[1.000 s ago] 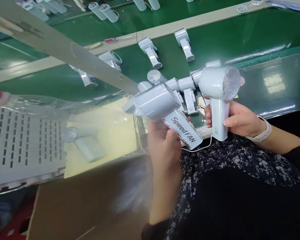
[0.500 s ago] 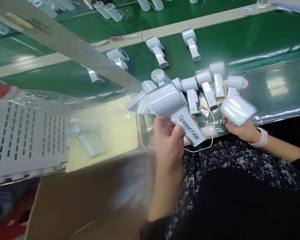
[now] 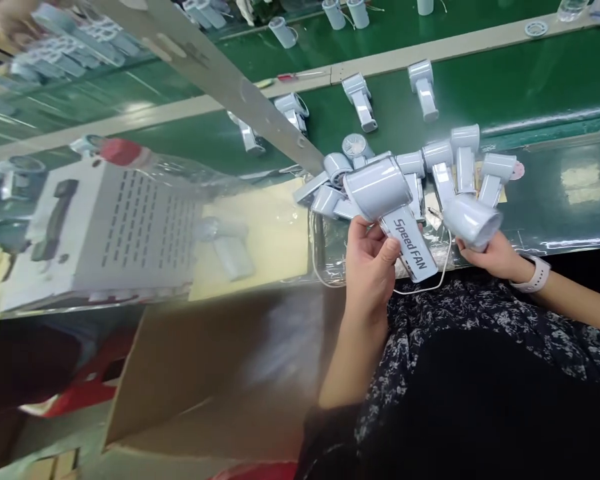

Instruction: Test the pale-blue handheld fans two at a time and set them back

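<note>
My left hand [image 3: 371, 265] is closed round the handle of a pale blue hand-held fan [image 3: 387, 200] marked "Speed FAN", held up over the table edge. My right hand [image 3: 491, 255], with a pale watch strap on the wrist, grips a second pale blue fan [image 3: 471, 221] low beside the row. A row of several like fans [image 3: 447, 167] lies on the table just beyond both hands. A thin white cord [image 3: 430, 283] loops beneath the left fan.
More fans [image 3: 360, 100] lie on the green conveyor belt [image 3: 520, 73]. A grey metal bar [image 3: 220, 73] slants across the upper left. A white slotted box [image 3: 125, 223] under clear film is at left. An open cardboard box [image 3: 220, 367] stands below the table edge.
My right hand has brought its fan down from upright at chest height to low beside the row. The view has swung left and back; my left hand still holds its fan.
</note>
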